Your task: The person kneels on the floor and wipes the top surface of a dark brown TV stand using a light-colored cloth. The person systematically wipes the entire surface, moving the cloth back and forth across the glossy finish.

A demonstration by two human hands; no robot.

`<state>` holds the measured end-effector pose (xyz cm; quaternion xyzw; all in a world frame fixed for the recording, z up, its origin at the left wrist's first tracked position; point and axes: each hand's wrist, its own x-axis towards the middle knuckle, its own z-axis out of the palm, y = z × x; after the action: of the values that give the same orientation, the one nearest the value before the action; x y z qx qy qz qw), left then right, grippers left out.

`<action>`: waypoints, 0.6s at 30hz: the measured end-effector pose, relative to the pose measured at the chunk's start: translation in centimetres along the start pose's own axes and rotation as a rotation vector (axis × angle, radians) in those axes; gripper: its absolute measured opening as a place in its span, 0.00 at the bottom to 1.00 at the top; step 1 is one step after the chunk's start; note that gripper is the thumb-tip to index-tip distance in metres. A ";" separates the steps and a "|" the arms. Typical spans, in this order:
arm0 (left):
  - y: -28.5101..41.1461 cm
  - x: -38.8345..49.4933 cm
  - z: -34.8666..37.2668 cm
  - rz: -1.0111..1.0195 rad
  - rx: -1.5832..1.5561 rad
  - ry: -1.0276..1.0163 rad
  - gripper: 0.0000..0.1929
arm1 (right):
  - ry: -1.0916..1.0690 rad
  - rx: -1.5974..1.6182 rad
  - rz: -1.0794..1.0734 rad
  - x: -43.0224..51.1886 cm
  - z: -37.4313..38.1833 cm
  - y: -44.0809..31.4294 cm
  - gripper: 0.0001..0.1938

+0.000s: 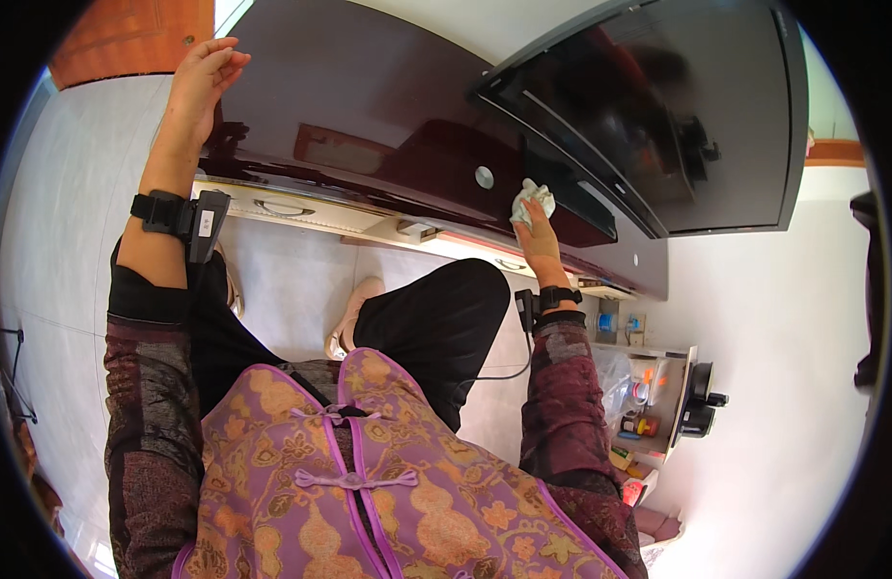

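Observation:
My right hand (539, 235) holds a crumpled white cloth (533, 200) against the glossy dark red top of a TV cabinet (417, 94). The cloth is near the cabinet's front edge, beside the black base (583, 210) of a television (678, 108). A round silver disc (484, 177) is set in the top just left of the cloth. Raised at the cabinet's left end, my left hand (208, 79) has nothing in it, its fingers loosely bent and close to one another. Whether it touches the cabinet is not clear.
Pale drawers with metal handles (283, 208) line the cabinet's front, below the top. To the right, an open shelf unit (663, 405) holds bottles and small packages, with black pots (698, 412) at its side. A wooden door (127, 36) stands at the far left.

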<state>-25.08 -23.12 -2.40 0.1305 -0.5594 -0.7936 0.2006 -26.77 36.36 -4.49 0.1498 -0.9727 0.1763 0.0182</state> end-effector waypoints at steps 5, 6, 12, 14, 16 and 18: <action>0.6 -0.5 0.1 0.008 -0.007 0.032 0.14 | 0.006 -0.083 -0.049 0.5 1.5 -2.7 0.25; 0.7 -0.5 0.2 0.014 -0.020 0.030 0.14 | 0.012 -0.063 -0.122 0.6 2.2 -4.0 0.25; 0.8 -0.8 1.3 0.035 -0.029 -0.018 0.14 | 0.028 -0.048 -0.314 4.1 5.6 -13.6 0.26; 0.7 -0.9 1.6 0.035 -0.023 -0.025 0.14 | 0.029 -0.060 -0.366 5.2 6.3 -16.1 0.26; 0.6 -0.9 1.9 0.046 -0.008 -0.022 0.14 | 0.027 -0.050 -0.403 6.0 7.1 -18.1 0.26; 0.7 -0.8 2.0 0.050 0.000 -0.018 0.14 | 0.008 -0.059 -0.401 6.1 7.5 -19.6 0.26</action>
<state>-25.07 -21.28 -1.13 0.1094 -0.5642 -0.7895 0.2155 -26.63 14.53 -4.38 0.3393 -0.9280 0.1414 0.0611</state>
